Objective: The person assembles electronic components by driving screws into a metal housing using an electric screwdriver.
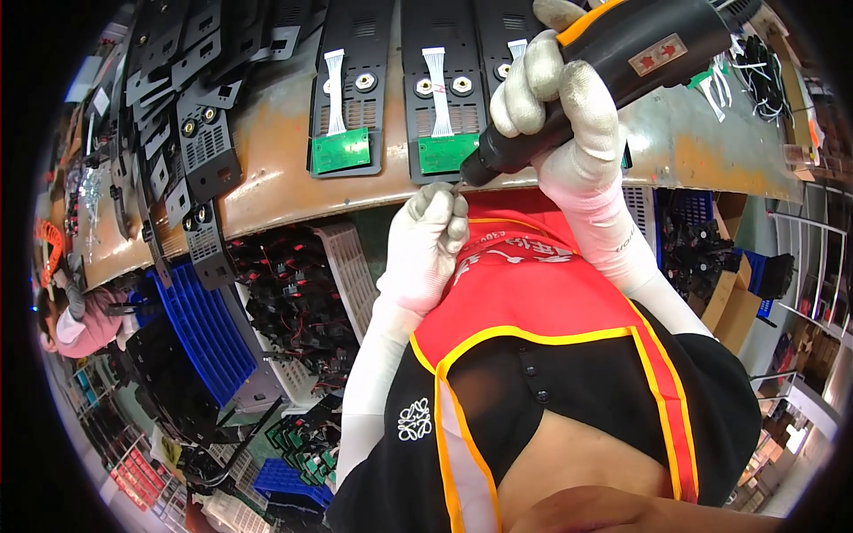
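The right hand [569,115], in a white knit glove, is wrapped tight around the barrel of a black-and-orange electric screwdriver [613,71]. The tool's tip points down-left and ends at the near edge of the worn brown metal tabletop [275,178]. The left hand [431,240], also gloved in white, sits just below that tip. Its fingertips are pinched together at the bit, apparently on a small screw; the part itself is too small to make out.

Landmark: the black perforated metal plate with a green circuit board and white ribbon cable [440,89], directly left of the screwdriver tip.

- Left of the landmark lies a second black plate with green board and white cable [342,98], laid out the same way.
- Behind the right hand, right of the landmark, a third plate [506,40] is partly hidden.
- Far left of the landmark, a pile of bare black brackets [191,115] carries no boards.
- Below the landmark, under the tabletop edge, stand a blue plastic crate [204,329] and a white plastic crate of dark parts [293,311].

Assessment: boards and cables appear placed on at least two plates. Whether their screws are driven cannot be told. The bit is off the work, so fastening seems to be under way, with the bare brackets still unassembled.
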Tool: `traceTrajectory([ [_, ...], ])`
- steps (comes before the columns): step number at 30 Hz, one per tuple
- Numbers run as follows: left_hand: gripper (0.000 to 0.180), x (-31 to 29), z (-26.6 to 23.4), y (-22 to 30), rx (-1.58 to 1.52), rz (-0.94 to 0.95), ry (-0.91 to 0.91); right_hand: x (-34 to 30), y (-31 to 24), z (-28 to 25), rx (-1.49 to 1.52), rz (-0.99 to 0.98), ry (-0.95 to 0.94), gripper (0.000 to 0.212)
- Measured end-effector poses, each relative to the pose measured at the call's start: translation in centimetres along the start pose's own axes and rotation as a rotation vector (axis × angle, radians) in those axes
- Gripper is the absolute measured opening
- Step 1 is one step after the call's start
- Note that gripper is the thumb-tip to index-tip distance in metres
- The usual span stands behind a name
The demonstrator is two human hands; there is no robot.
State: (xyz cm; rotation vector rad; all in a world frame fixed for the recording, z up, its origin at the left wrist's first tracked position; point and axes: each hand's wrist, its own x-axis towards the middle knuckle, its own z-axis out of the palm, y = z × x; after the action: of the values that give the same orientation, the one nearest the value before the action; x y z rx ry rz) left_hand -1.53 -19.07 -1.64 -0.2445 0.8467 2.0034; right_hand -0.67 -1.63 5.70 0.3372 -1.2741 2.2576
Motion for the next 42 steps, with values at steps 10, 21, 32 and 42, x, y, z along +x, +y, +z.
traceTrajectory([
  [10, 0.041, -0.3, -1.3, 0.9, 0.338, 0.251, 0.273, 2.5, 0.7, 0.1, 0.008, -0.033, -0.028, 0.024],
  [21, 0.028, 1.7, -1.3, 3.2, 0.593, 0.101, 0.271, 4.6, 3.9, 0.6, -0.318, 0.117, 0.109, 0.019],
  [32, 0.031, 3.2, -1.7, 3.0, 0.683, 0.036, 0.25, 4.9, 4.2, 1.8, -0.374, 0.115, 0.052, 0.028],
  [42, 0.035, 3.1, -0.5, 2.3, 0.548, 0.136, 0.264, 5.9, 3.2, 3.0, -0.486, 0.178, 0.032, 0.021],
])
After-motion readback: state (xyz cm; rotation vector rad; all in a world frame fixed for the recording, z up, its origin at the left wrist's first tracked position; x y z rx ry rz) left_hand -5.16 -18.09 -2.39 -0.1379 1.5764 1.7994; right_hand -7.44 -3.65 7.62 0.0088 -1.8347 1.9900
